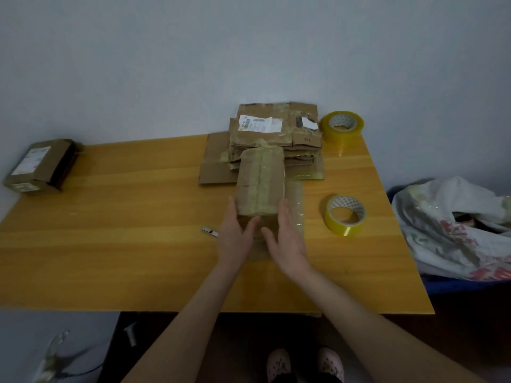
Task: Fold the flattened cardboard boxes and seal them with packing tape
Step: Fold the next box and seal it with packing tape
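Note:
A folded brown cardboard box (260, 183) with old tape along its top seam stands on the wooden table (124, 230). My left hand (235, 233) presses flat against its near left side. My right hand (284, 236) presses its near right side, fingers straight. A strip of clear tape hangs off the box's right edge. Behind it lies a stack of flattened cardboard boxes (276, 134). One roll of yellow packing tape (345, 215) sits to the right of the box, another roll (342, 127) at the table's far right corner.
A sealed box (41, 165) rests at the table's far left corner. A small cutter (209, 231) lies left of my left hand. A crumpled plastic bag (453, 230) sits off the table's right edge. The wall runs behind the table.

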